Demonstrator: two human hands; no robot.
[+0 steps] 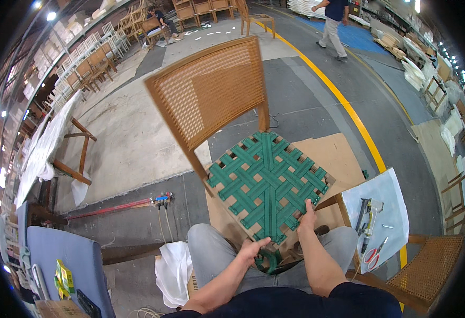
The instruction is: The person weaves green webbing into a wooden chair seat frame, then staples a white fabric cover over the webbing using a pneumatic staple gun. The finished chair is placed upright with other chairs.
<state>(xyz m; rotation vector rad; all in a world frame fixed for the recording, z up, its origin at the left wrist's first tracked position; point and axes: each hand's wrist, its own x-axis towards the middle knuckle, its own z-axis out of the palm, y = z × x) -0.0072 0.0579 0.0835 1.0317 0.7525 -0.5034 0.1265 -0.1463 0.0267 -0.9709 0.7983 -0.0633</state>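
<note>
Between my knees is a wooden chair with a cane back point(211, 87) and a seat frame laced with green webbing point(268, 168). My left hand point(251, 250) is closed on the seat's near corner, thumb on top and fingers partly hidden below. On the near right edge, my right hand point(308, 218) grips the same seat frame. A loose bundle of green webbing point(267, 259) hangs under the near corner, close to my left hand. Whether the seat frame rests fully on the chair, I cannot tell.
At right, a white-covered surface point(397, 212) bears a pneumatic tool point(369, 222) and red-handled scissors point(372, 258), beside another cane-backed chair point(428, 265). Cardboard point(330, 151) lies under the chair. A blue-grey padded panel point(65, 249) and a red hose point(110, 209) are left. A person point(333, 26) walks beyond.
</note>
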